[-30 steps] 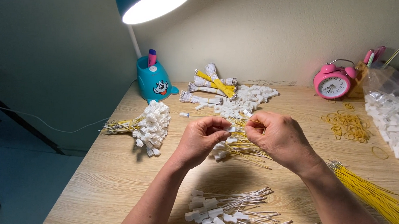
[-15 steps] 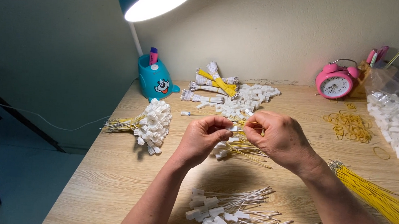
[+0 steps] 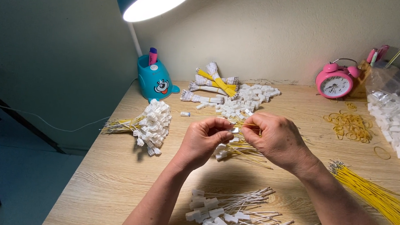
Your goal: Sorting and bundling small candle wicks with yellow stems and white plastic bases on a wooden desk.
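Hands — left hand (image 3: 203, 142), right hand (image 3: 275, 139) — pinch one small white connector (image 3: 234, 130).

One head-worn camera looks down, close, over the wooden desk (image 3: 116, 167)

A small white plastic connector (image 3: 234, 130) sits pinched between fingertips, a thin yellow wire (image 3: 250, 125) touching its right end.
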